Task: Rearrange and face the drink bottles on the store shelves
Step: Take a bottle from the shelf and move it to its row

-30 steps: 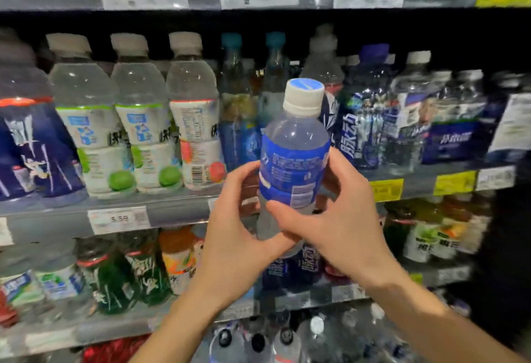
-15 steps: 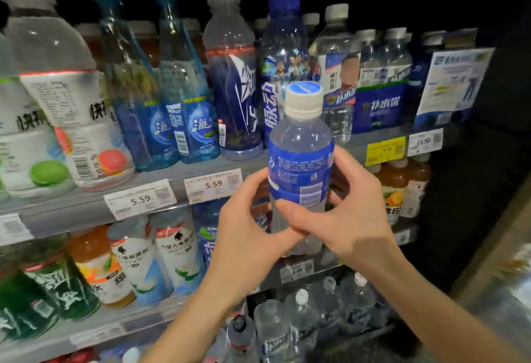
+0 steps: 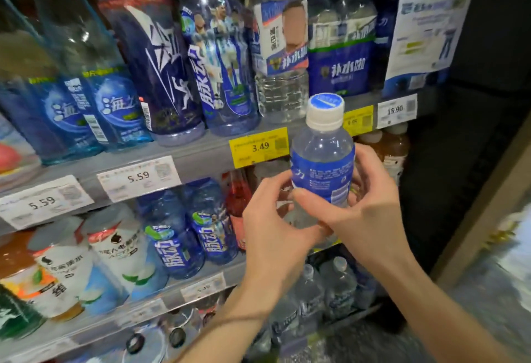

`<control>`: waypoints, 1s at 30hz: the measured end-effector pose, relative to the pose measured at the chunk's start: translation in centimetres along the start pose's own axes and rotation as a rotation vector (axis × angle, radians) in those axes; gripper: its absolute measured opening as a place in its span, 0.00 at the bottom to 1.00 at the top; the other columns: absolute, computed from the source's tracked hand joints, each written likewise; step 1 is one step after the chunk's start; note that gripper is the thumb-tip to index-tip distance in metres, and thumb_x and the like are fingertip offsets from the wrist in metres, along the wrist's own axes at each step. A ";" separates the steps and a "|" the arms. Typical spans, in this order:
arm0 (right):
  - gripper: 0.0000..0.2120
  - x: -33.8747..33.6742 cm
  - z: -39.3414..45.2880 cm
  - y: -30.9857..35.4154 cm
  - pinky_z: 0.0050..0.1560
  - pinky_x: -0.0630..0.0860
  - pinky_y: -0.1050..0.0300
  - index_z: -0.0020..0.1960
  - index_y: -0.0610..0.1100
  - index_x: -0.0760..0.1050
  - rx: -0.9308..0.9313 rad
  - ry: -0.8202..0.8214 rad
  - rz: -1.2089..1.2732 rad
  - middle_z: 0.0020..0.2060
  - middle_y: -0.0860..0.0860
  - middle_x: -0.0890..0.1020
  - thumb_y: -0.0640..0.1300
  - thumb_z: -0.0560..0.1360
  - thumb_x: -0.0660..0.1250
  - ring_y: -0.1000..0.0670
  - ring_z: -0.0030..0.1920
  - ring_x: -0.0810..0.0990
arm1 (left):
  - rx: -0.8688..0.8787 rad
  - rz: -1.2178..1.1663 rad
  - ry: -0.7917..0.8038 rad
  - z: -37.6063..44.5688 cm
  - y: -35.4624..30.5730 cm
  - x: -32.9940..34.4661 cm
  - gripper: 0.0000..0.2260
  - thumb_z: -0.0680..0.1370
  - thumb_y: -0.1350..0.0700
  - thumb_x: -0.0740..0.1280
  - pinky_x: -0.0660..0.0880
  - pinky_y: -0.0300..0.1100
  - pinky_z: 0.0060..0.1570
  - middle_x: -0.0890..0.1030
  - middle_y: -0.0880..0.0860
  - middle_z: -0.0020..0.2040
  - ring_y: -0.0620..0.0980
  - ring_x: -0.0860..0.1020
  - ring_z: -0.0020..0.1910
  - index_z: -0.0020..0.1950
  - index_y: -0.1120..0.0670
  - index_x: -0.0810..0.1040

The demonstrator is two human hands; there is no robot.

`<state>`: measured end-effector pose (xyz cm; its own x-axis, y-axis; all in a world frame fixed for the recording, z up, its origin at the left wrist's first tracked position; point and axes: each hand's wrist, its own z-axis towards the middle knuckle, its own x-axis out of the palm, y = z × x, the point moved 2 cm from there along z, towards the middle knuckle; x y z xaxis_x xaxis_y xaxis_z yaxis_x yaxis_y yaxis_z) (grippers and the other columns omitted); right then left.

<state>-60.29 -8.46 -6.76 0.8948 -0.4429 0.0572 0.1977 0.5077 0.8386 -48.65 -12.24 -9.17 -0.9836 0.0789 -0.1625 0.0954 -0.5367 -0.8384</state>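
Both hands hold one small bottle point(image 3: 322, 167) upright in front of the shelves, well clear of any row. The left hand point(image 3: 274, 226) curls round its lower body from the left, thumb across the front, while the right hand point(image 3: 363, 207) wraps it from the right, fingers behind and thumb pressed on the blue label point(image 3: 323, 173). That two-sided grip probably serves to turn the bottle, since fine print now faces outward instead of the brand side. Its white cap point(image 3: 325, 111) sits level with the yellow price tag point(image 3: 260, 147) on the shelf edge point(image 3: 201, 151), and the likely slot is on a shelf nearby, though which row I cannot tell.
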 end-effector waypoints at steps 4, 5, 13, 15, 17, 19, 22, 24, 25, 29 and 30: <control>0.29 -2.7 0.6 -1.5 0.50 0.80 0.58 0.59 0.46 0.76 -0.055 -0.087 -0.104 0.50 0.53 0.84 0.42 0.60 0.82 0.51 0.51 0.84 | 0.003 0.026 0.089 0.0 0.3 2.7 0.29 0.60 0.58 0.82 0.73 0.26 0.46 0.82 0.40 0.51 0.34 0.79 0.50 0.59 0.49 0.79; 0.29 -3.5 0.7 -1.9 0.50 0.80 0.57 0.58 0.46 0.76 -0.063 -0.114 -0.120 0.50 0.53 0.84 0.41 0.60 0.83 0.51 0.51 0.84 | -0.014 0.010 0.130 0.1 0.5 3.4 0.30 0.61 0.59 0.83 0.74 0.26 0.47 0.81 0.39 0.52 0.32 0.79 0.51 0.59 0.48 0.78; 0.24 -11.0 2.5 -6.1 0.44 0.76 0.69 0.55 0.45 0.73 -0.077 -0.399 -0.183 0.46 0.56 0.82 0.39 0.65 0.81 0.63 0.43 0.81 | 0.087 0.247 0.272 1.8 3.1 6.7 0.21 0.73 0.48 0.75 0.79 0.46 0.54 0.76 0.39 0.59 0.39 0.77 0.57 0.64 0.48 0.76; 0.25 -12.4 2.6 -7.6 0.45 0.76 0.69 0.56 0.45 0.73 -0.083 -0.433 -0.235 0.47 0.56 0.82 0.40 0.65 0.81 0.63 0.44 0.81 | 0.157 0.317 0.335 2.7 3.2 7.5 0.14 0.77 0.54 0.72 0.81 0.46 0.47 0.76 0.41 0.60 0.41 0.78 0.51 0.62 0.51 0.78; 0.26 -13.2 2.7 -8.7 0.47 0.76 0.68 0.58 0.46 0.72 -0.078 -0.430 -0.302 0.48 0.55 0.81 0.43 0.65 0.81 0.62 0.46 0.81 | 0.212 0.408 0.392 3.8 2.9 8.9 0.12 0.79 0.55 0.70 0.79 0.47 0.49 0.76 0.43 0.63 0.42 0.79 0.48 0.62 0.51 0.79; 0.28 -13.8 2.6 -9.5 0.49 0.77 0.67 0.59 0.48 0.72 -0.080 -0.422 -0.350 0.50 0.56 0.81 0.46 0.64 0.81 0.61 0.49 0.81 | 0.218 0.461 0.433 4.9 2.5 10.5 0.15 0.79 0.54 0.69 0.77 0.47 0.57 0.76 0.43 0.66 0.45 0.80 0.52 0.65 0.52 0.78; 0.29 -14.1 2.7 -10.3 0.48 0.76 0.71 0.60 0.47 0.72 -0.088 -0.416 -0.404 0.50 0.62 0.79 0.47 0.64 0.82 0.66 0.48 0.80 | 0.226 0.494 0.480 6.6 2.1 12.8 0.21 0.79 0.55 0.69 0.74 0.48 0.65 0.71 0.46 0.73 0.49 0.77 0.62 0.71 0.53 0.74; 0.29 -14.4 2.8 -10.8 0.49 0.75 0.71 0.61 0.46 0.73 -0.085 -0.422 -0.423 0.50 0.63 0.78 0.47 0.64 0.82 0.67 0.48 0.80 | 0.238 0.530 0.516 7.6 2.1 14.3 0.25 0.79 0.56 0.68 0.69 0.49 0.70 0.66 0.49 0.77 0.50 0.70 0.71 0.76 0.55 0.68; 0.30 -14.7 2.8 -11.1 0.49 0.75 0.71 0.61 0.45 0.73 -0.079 -0.430 -0.429 0.51 0.63 0.78 0.47 0.64 0.82 0.66 0.48 0.80 | 0.243 0.560 0.532 7.9 2.0 15.0 0.26 0.80 0.56 0.67 0.64 0.46 0.74 0.65 0.50 0.78 0.50 0.66 0.74 0.77 0.55 0.66; 0.29 -15.5 2.9 -11.7 0.49 0.76 0.70 0.61 0.45 0.73 -0.058 -0.488 -0.432 0.51 0.60 0.80 0.48 0.64 0.82 0.64 0.49 0.80 | 0.265 0.646 0.529 9.7 1.6 17.0 0.21 0.78 0.56 0.68 0.69 0.47 0.66 0.74 0.54 0.70 0.55 0.71 0.70 0.71 0.54 0.70; 0.29 -15.7 2.9 -11.8 0.49 0.77 0.69 0.61 0.45 0.74 -0.049 -0.498 -0.426 0.51 0.59 0.80 0.47 0.64 0.82 0.63 0.49 0.81 | 0.244 0.661 0.536 10.2 1.6 17.4 0.21 0.78 0.56 0.68 0.71 0.48 0.64 0.75 0.54 0.68 0.56 0.73 0.68 0.70 0.53 0.70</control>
<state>-77.82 -9.69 -16.01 0.4444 -0.8956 -0.0207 0.5220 0.2401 0.8185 -67.21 -20.30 -8.08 -0.5287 0.0397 -0.8479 0.5232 -0.7713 -0.3623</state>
